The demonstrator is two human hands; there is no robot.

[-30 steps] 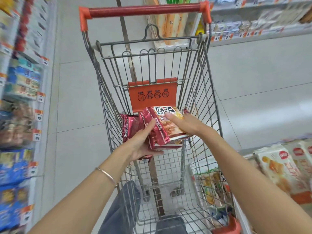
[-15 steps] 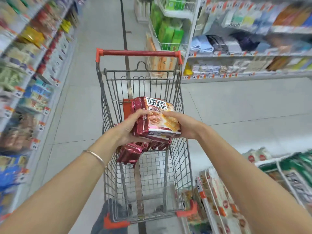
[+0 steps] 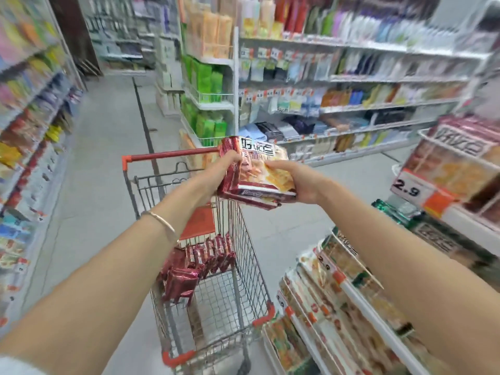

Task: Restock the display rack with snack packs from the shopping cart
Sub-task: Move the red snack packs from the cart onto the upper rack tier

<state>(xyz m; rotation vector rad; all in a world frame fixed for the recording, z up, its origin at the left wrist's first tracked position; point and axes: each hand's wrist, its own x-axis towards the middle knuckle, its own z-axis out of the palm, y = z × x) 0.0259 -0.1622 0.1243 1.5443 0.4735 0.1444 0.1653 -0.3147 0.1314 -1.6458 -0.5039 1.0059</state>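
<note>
Both hands hold a small stack of red snack packs (image 3: 258, 175) above the far end of the shopping cart (image 3: 244, 269). My left hand (image 3: 216, 175) grips the stack's left edge, and my right hand (image 3: 293, 182) holds its right side from beneath. Several more red snack packs (image 3: 197, 262) lie inside the cart against its left wall. The display rack (image 3: 460, 207) stands at the right, its upper tier holding matching packs behind a 2.9 price tag (image 3: 407, 186).
Lower rack tiers (image 3: 343, 288) at the right hold orange and green packs. Stocked shelves (image 3: 29, 136) line the left side of the aisle, and more shelving (image 3: 338, 85) stands across the floor ahead. Grey tiled floor surrounds the cart.
Both hands lifted the stack of snack packs up out of the cart and carried it toward the right. The view rose and turned toward the display rack.
</note>
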